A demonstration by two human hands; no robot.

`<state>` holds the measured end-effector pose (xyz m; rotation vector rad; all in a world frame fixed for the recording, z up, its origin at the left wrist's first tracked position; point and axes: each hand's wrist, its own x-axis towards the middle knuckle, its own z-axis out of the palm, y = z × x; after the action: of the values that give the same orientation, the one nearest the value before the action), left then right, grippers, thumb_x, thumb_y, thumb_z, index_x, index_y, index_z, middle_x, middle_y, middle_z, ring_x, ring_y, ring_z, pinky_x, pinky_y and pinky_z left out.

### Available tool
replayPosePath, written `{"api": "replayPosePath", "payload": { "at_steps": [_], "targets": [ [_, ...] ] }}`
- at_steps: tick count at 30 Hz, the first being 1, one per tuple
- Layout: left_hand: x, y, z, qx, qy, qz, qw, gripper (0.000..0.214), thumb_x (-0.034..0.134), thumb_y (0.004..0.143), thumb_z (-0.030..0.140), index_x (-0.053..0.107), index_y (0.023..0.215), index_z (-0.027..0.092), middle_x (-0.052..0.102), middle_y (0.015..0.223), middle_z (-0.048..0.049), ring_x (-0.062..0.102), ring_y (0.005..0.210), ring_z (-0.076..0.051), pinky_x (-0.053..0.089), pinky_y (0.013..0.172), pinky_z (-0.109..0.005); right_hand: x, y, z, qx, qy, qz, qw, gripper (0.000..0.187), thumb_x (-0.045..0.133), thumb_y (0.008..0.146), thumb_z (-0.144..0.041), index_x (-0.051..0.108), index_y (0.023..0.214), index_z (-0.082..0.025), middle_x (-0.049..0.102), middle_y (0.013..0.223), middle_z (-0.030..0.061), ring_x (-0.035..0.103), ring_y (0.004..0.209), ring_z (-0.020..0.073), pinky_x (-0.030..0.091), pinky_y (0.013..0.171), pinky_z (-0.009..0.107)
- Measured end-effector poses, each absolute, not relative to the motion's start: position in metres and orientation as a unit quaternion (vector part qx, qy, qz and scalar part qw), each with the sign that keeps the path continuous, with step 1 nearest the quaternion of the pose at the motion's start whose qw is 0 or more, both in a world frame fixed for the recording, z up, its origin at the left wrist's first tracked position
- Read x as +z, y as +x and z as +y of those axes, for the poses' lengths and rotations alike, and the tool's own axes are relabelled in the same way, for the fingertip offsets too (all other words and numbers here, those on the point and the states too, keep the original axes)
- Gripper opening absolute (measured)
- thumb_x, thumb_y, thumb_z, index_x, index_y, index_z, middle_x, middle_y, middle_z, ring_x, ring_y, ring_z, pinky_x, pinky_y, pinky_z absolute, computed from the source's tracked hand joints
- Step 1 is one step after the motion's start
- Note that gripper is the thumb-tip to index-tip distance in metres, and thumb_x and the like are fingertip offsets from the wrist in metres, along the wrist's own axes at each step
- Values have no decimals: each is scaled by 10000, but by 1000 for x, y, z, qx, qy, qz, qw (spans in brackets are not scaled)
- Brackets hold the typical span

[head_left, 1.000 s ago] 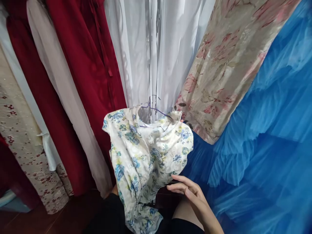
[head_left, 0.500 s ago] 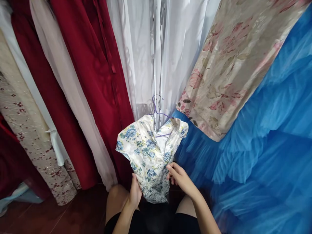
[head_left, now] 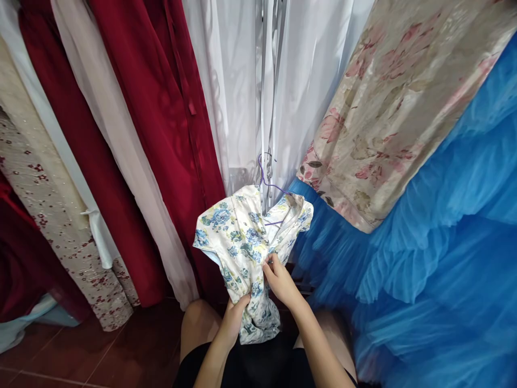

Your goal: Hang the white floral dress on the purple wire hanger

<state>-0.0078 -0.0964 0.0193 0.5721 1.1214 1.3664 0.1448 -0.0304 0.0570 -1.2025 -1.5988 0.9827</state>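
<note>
A small white dress with blue and yellow flowers (head_left: 238, 237) hangs on a purple wire hanger (head_left: 267, 183) in front of me. My left hand (head_left: 234, 318) is closed round the dress's lower part, bunching the fabric. My right hand (head_left: 278, 280) pinches the cloth near the middle of the front, fingers pressed together. Both my knees show below the dress.
Long garments hang close around: dark red dresses (head_left: 161, 124), a cream one (head_left: 105, 145), a sheer white one with ribbons (head_left: 250, 91), a pink-flowered beige one (head_left: 396, 108) and a blue tulle skirt (head_left: 436, 258). A beige speckled fabric (head_left: 52, 226) hangs left. Red-brown floor (head_left: 100, 355) lies below.
The dress was spread wide a second ago and now hangs gathered. My left hand came into view and grasped its lower part; my right hand rose from open to pinching the front.
</note>
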Motion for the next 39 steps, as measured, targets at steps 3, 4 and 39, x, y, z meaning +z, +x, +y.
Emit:
{"api": "replayPosePath", "payload": {
  "at_steps": [3, 4, 39],
  "targets": [
    [21, -6, -98, 580, 238, 483, 612, 454, 765, 680, 265, 730, 1125, 179, 768, 1059, -115, 672, 1140, -362, 485, 1052, -534, 58, 144, -32, 420, -458, -644, 446, 190, 458, 936, -337, 451, 776, -234, 519, 612, -45, 491, 582, 158, 358, 580, 264],
    [20, -7, -99, 575, 240, 480, 618, 454, 760, 689, 273, 725, 1132, 179, 769, 1048, -115, 676, 1131, -363, 493, 1040, -536, 58, 145, -33, 441, -452, -632, 449, 221, 459, 935, -343, 443, 745, -232, 506, 582, -48, 471, 549, 149, 349, 557, 261],
    [79, 6, -49, 453, 736, 435, 252, 17, 588, 887, 206, 595, 902, 210, 634, 922, -42, 613, 899, -207, 469, 843, -326, 237, 152, 36, 414, -361, -591, 591, 312, 626, 846, -439, 645, 722, -153, 539, 458, -31, 382, 402, 81, 283, 418, 216]
  ]
}}
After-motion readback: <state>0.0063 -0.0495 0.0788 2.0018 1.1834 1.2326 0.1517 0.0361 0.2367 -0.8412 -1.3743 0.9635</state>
